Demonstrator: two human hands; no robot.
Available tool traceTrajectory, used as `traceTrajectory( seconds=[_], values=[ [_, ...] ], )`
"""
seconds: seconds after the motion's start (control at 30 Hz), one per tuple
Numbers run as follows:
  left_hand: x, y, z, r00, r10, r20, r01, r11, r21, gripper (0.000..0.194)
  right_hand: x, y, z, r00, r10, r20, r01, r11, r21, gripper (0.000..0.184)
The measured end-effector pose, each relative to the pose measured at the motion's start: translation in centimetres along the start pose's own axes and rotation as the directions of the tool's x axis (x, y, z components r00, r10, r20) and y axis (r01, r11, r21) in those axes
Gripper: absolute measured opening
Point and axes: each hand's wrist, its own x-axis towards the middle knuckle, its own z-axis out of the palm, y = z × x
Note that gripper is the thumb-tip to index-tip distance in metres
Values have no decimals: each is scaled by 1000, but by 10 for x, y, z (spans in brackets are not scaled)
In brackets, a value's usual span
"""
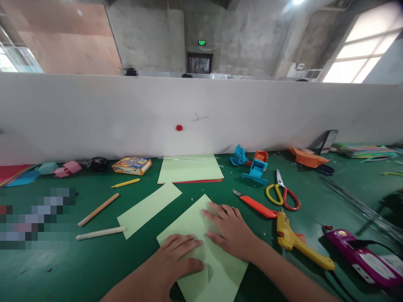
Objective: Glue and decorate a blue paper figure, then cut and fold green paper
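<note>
A pale green sheet of paper (225, 268) lies on the green table right in front of me, turned corner-up, with a crease running down its middle. My left hand (181, 256) rests on its left half, fingers spread. On the upper right part lies my right hand (231, 228), its fingers stretched out near the top corner. Neither hand grips anything. Beyond the sheet is a cut strip of the same green paper (149, 209), and behind that a stack of green paper (192, 168) with a red edge showing beneath.
To the right lie a red utility knife (256, 205), scissors (283, 193), a yellow glue gun (299, 243) and a purple device (362, 256) with a cable. Leftward are a pencil-like stick (99, 209), a white stick (100, 233) and an orange box (132, 165). A white partition (126, 113) stands behind.
</note>
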Motion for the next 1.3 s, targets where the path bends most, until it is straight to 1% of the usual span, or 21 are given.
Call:
traceTrajectory(
  seconds=[0.17,0.3,0.37,0.47,0.5,0.6,0.8,0.93,1.07,1.17,1.3],
  values=[
    [3,-8,2,999,40,-12,-40,999,16,71,-4,-2,3,1000,-2,-13,2,999,-42,60],
    [8,-10,6,995,97,-38,-94,993,74,61,-3,-4,3,1000,7,-12,-8,998,-61,62],
    [9,-9,7,989,121,-87,-114,990,86,52,-2,-4,3,1000,12,-15,-13,998,-54,64],
    [10,-8,10,979,135,-156,-120,988,102,31,-1,-4,3,1000,21,-12,-21,999,-36,66],
    [11,-9,11,977,133,-167,-116,987,107,32,0,-5,3,1000,25,-9,-25,999,-30,66],
    [11,-11,14,971,130,-198,-112,989,101,42,0,-4,3,999,39,-1,-39,999,-18,66],
    [9,-11,15,952,152,-267,-148,988,37,41,3,0,-2,998,55,7,-55,998,6,67],
    [8,-6,16,950,133,-282,-123,991,52,38,5,2,-8,997,61,43,-61,998,15,64],
    [8,-1,15,950,126,-287,-108,991,80,37,8,3,-12,995,72,65,-73,997,20,57],
    [7,2,14,940,132,-313,-109,990,89,29,9,5,-14,994,95,50,-98,994,47,59],
    [6,6,13,922,156,-354,-125,986,107,23,11,7,-11,988,152,-6,-151,983,106,64]
  ],
)
